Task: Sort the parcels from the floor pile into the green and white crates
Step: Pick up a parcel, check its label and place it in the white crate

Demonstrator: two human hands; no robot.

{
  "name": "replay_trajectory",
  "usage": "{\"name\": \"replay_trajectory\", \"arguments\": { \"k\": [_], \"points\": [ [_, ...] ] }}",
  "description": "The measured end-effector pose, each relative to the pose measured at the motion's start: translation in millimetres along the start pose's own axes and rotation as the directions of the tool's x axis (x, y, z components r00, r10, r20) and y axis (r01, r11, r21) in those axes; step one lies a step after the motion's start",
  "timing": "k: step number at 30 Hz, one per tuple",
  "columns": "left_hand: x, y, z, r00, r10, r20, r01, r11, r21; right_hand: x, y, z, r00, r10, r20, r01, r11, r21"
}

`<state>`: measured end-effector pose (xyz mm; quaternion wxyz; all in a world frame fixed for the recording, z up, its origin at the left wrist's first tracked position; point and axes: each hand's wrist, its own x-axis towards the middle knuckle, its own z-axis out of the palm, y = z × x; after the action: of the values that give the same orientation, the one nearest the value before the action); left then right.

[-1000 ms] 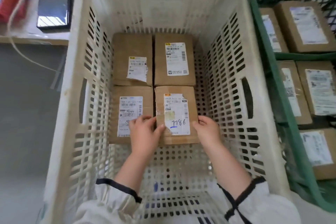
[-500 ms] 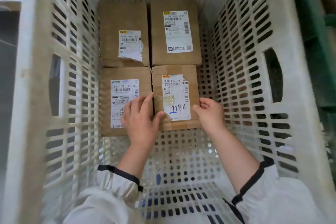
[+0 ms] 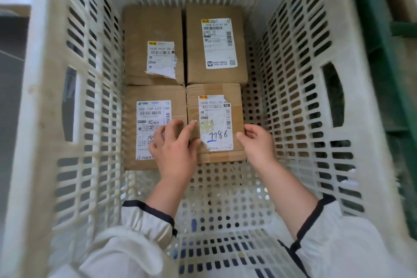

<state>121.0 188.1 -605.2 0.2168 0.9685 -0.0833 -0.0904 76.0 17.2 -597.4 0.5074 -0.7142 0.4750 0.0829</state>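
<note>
7786 parcel [image 3: 215, 90] down front-right in white crate [image 3: 293, 97], both grips on it.
Parcel sits dead ahead btwn my grips, long axis running away from me. Left grip [image 3: 173, 151] flat, fingers straight over the seam w/ neighbour parcel [image 3: 153, 95]. Right grip [image 3: 257, 144] curled, pinching parcel's right edge. Right is nearer the free side, so I'd release there first.

Far half of the white crate [image 3: 300, 101]: four parcels [image 3: 153, 27] packed tight, no gaps.
By its right wall: thin strip of bare floor beside the parcels.
Near half: bare floor, two arms [image 3: 171, 189] across it.
Sides: tall walls, open top.
Outside right wall: green crate [image 3: 372, 63], close.
</note>
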Motion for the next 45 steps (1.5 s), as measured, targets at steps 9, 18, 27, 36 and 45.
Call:
{"name": "replay_trajectory", "arguments": {
  "k": [9,18,27,36,45],
  "points": [
    [-1.6,51.9,-103.1,0.97,-0.028,0.24,0.017,0.999,0.045,-73.9,-83.1,-65.7,0.949,-0.263,0.173,0.298,0.927,-0.227],
    [-21.2,126.5,-254.3,0.974,0.225,0.016,-0.224,0.956,0.191,-173.4,-173.8,-147.4,0.734,-0.6,0.319,0.663,0.53,-0.528],
    [-41.8,134.6,-321.0,0.967,0.256,-0.006,-0.249,0.945,0.213,-213.0,-221.3,-181.4,0.685,-0.653,0.323,0.696,0.456,-0.555],
    [-83.1,123.8,-383.8,0.978,0.147,-0.145,-0.098,0.948,0.302,-246.8,-263.5,-171.8,0.411,-0.798,0.441,0.885,0.232,-0.404],
    [-213.7,95.8,-371.9,0.924,-0.168,-0.343,0.272,0.92,0.283,-290.9,-250.9,-148.4,0.133,-0.725,0.676,0.977,-0.02,-0.214]
  ]
}}
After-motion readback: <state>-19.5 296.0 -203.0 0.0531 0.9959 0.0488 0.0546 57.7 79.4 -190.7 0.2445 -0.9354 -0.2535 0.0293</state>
